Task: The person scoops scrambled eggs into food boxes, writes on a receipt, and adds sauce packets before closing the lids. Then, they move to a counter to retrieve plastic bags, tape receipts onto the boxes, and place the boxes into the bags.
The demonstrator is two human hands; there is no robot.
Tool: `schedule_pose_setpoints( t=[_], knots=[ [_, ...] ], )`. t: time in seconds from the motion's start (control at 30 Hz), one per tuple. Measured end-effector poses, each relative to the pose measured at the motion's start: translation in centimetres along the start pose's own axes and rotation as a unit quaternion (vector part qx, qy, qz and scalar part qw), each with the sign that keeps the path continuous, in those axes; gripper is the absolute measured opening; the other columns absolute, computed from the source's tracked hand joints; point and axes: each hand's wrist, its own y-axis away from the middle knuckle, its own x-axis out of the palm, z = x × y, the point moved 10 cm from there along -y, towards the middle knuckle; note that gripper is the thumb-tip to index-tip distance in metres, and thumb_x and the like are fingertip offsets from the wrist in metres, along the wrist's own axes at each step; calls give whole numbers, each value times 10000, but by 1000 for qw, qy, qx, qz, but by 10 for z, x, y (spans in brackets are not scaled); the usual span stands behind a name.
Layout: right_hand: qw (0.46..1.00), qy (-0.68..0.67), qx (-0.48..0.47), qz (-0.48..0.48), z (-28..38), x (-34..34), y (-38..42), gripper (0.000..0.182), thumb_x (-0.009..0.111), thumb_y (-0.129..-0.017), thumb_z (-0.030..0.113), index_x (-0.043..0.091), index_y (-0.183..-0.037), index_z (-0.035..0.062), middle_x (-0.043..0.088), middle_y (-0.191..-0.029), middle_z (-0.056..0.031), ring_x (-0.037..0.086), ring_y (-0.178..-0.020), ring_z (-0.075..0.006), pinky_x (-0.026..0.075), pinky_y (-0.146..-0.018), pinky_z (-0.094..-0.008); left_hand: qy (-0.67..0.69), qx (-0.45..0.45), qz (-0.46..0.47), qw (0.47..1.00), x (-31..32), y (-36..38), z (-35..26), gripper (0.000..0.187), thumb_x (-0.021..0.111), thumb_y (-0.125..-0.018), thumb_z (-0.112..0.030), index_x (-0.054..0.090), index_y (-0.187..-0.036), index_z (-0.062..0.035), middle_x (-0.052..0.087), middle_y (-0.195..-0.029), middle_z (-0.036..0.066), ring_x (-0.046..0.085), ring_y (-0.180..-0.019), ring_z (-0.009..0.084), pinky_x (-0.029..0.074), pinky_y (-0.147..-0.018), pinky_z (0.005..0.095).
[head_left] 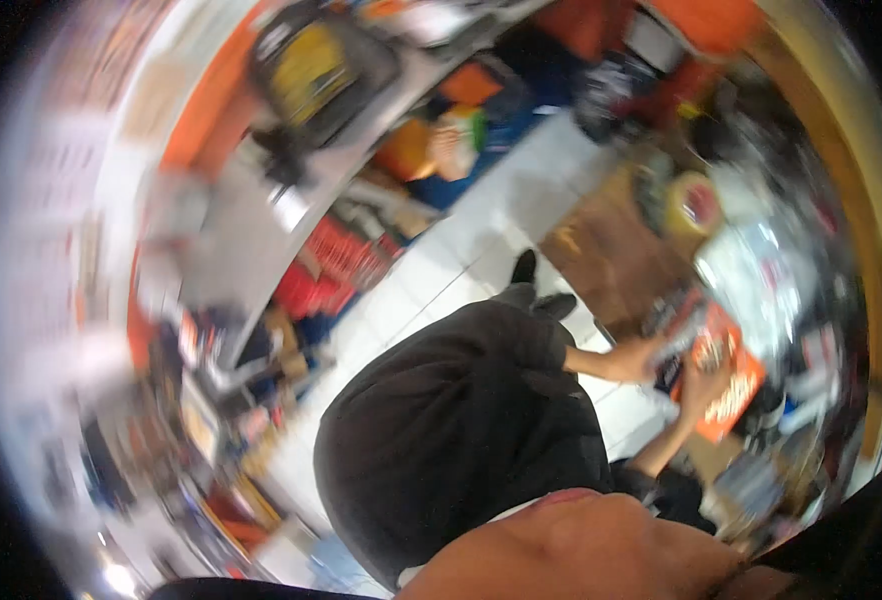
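Note:
An orange packet with pale lettering (743,370) is in front of me on the right side of the head view. My right hand (706,378) is closed on it, fingers bent over its near side. My left hand (646,360) is at the packet's left end, where clear and dark plastic wrapping (683,322) shows. Its fingers are partly hidden and blurred, but they appear wrapped round that plastic edge. A brown cardboard surface (626,255) lies just beyond my left hand.
A tape roll (696,203) and clear plastic bags (756,270) are heaped beyond the hands. Across the white tiled floor (441,265) runs a long counter (236,225) with a black and yellow case (316,70). Red packages (336,262) sit beneath it.

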Motion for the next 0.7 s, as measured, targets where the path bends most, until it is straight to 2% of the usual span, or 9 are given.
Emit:
schedule_pose_setpoints(
  t=[0.03,0.1,0.17,0.2,0.27,0.43,0.53,0.67,0.7],
  knots=[
    [1000,1,-3,-12,-9,4,-3,737,739,-609,208,485,-1288,74,442,-1313,-234,390,-1236,-366,314,-1036,-416,-2,13,10,1000,-18,13,-49,744,673,-635,-124,362,-1304,-26,612,-887,243,626,-784,365,500,-675,438],
    [1000,1,-14,21,-12,11,-9,680,678,-725,313,439,-1338,143,384,-1361,-237,372,-1250,-380,302,-1039,-438,65,58,48,995,-18,21,-78,721,568,-712,-56,258,-1363,-37,598,-625,139,623,-497,222,508,-457,331],
    [999,50,-8,-15,-30,19,-8,613,655,-758,360,474,-1312,170,396,-1337,-247,415,-1215,-384,362,-987,-447,64,32,75,995,-24,21,-90,599,585,-759,-118,312,-1282,-17,607,-654,137,627,-533,230,495,-483,327],
    [978,175,114,-30,23,-3,-3,533,659,-759,194,510,-1239,17,454,-1289,-238,464,-1171,-349,385,-953,-437,63,11,104,992,-26,21,-91,561,592,-774,-145,330,-1253,-18,620,-699,135,641,-590,226,499,-525,329],
    [938,321,111,-71,-81,53,8,440,637,-824,238,543,-1194,20,523,-1213,-203,530,-1083,-312,436,-892,-431,45,75,82,993,-37,25,-88,489,608,-778,-162,383,-1191,-29,628,-756,112,636,-673,213,496,-594,338],
    [992,32,60,-102,-60,-16,-14,375,601,-867,270,573,-1151,26,573,-1139,-167,575,-1005,-286,474,-833,-404,12,153,-65,986,-171,81,-79,239,585,-828,-201,525,-1011,-59,638,-804,68,631,-779,180,494,-684,317],
    [953,-91,-21,-288,78,-75,-22,356,590,-884,302,604,-1104,23,618,-1047,-140,617,-902,-258,508,-757,-358,93,10,-218,971,-313,162,-28,156,536,-857,-213,579,-932,-83,651,-836,60,623,-795,151,489,-671,307],
    [916,-366,-147,-66,285,38,-69,226,536,-893,108,607,-1078,0,617,-1082,-137,605,-929,-214,496,-818,-319,-63,-52,-612,787,-490,355,7,123,532,-870,-192,579,-900,-81,640,-806,67,603,-725,176,463,-648,312],
    [963,-177,-202,18,394,58,-46,218,525,-880,66,613,-1068,0,626,-1074,-117,589,-953,-212,455,-869,-331,-143,-101,-672,720,-517,411,0,128,521,-882,-207,579,-900,-94,643,-790,77,621,-717,241,467,-628,341]
  ],
)
